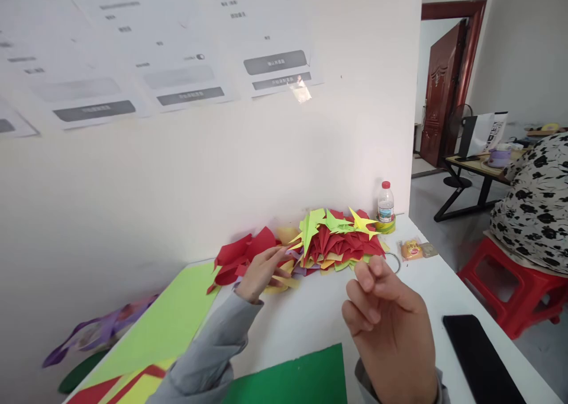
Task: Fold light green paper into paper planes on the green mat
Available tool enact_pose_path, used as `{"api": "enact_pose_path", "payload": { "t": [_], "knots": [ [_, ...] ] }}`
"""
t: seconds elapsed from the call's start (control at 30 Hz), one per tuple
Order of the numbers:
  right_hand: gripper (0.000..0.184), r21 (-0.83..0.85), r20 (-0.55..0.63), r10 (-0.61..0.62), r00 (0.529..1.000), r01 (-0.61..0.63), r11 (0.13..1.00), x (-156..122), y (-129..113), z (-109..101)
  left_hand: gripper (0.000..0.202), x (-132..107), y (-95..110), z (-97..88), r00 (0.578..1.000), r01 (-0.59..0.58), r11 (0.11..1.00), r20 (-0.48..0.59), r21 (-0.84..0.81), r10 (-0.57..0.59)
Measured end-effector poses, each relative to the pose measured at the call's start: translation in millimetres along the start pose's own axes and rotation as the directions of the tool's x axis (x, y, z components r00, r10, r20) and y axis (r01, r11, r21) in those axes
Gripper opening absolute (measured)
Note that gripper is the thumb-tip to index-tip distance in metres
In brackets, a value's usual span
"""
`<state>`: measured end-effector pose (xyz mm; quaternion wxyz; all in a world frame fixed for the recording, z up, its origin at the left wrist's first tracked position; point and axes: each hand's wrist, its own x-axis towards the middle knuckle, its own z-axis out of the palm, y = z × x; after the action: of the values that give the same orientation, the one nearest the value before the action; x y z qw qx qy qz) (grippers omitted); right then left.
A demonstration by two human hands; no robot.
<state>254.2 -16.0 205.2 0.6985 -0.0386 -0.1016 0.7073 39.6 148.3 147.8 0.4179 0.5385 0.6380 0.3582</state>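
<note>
My left hand (262,272) reaches over the left edge of a pile of folded paper pieces (339,241). Its fingers are stretched out and apart, and I see nothing held in them; whether they touch the paper I cannot tell. Red, yellow, green and purple pieces make up the pile against the wall. Red folded paper (242,253) lies just left of this hand. Closer to me, my right hand (393,327) is raised above the white table (288,321), fingers curled in toward the thumb. Nothing shows in it. Below, between my arms, lies a green sheet (293,377).
Light green paper (155,315) covers the table's left side. At the back right stand a red-capped bottle (386,203) and a wrapped snack (412,249). A black phone (481,356) lies near the right edge. Beyond, a person in patterned clothing (536,203) sits on a red stool (492,288).
</note>
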Motion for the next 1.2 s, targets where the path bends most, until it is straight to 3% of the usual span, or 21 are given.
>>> {"api": "enact_pose_path", "payload": {
  "t": [0.13, 0.23, 0.37, 0.57, 0.67, 0.77, 0.9, 1.0, 1.2],
  "knots": [
    [0.013, -0.014, 0.106, -0.013, 0.994, 0.015, 1.000, -8.5, -14.9, -1.5, 0.047, -18.8, -33.8, -16.7, 0.997, -0.057, 0.996, -0.041, 0.070, 0.060],
    [0.012, -0.061, 0.134, -0.225, 0.965, 0.235, 0.970, -18.3, -23.4, -4.2, 0.042, -25.1, -64.8, -16.1, 0.996, -0.072, 0.985, -0.046, 0.155, 0.080],
    [0.014, -0.174, 0.193, -0.479, 0.856, 0.511, 0.842, -32.3, -22.1, -10.4, 0.027, -9.0, -86.4, 9.4, 0.994, -0.081, 0.956, -0.042, 0.282, 0.096],
    [0.015, -0.202, 0.350, -0.595, 0.723, 0.679, 0.705, -30.6, -13.2, -16.0, 0.035, 30.0, -75.0, 68.5, 0.993, -0.037, 0.903, -0.087, 0.428, 0.082],
    [0.015, -0.228, 0.368, -0.570, 0.734, 0.666, 0.710, -27.8, -12.7, -14.7, 0.035, 35.5, -66.3, 82.9, 0.988, -0.051, 0.872, -0.103, 0.487, 0.115],
    [0.016, -0.268, 0.282, -0.540, 0.793, 0.605, 0.750, -29.4, -13.5, -12.3, 0.034, 37.9, -56.8, 79.5, 0.980, -0.080, 0.836, -0.112, 0.543, 0.167],
    [0.018, -0.266, 0.284, -0.527, 0.801, 0.594, 0.759, -29.3, -12.4, -10.9, 0.034, 49.2, -41.1, 62.0, 0.969, -0.091, 0.803, -0.133, 0.589, 0.208],
    [0.018, -0.269, 0.300, -0.558, 0.774, 0.630, 0.729, -25.3, -7.5, -11.5, 0.034, 63.5, -31.4, 54.1, 0.966, -0.088, 0.801, -0.144, 0.592, 0.213],
    [0.016, -0.218, 0.374, -0.648, 0.663, 0.742, 0.634, -15.6, -0.7, -15.0, 0.035, 81.5, -32.4, 59.5, 0.977, -0.108, 0.826, -0.092, 0.553, 0.190]
  ]
}}
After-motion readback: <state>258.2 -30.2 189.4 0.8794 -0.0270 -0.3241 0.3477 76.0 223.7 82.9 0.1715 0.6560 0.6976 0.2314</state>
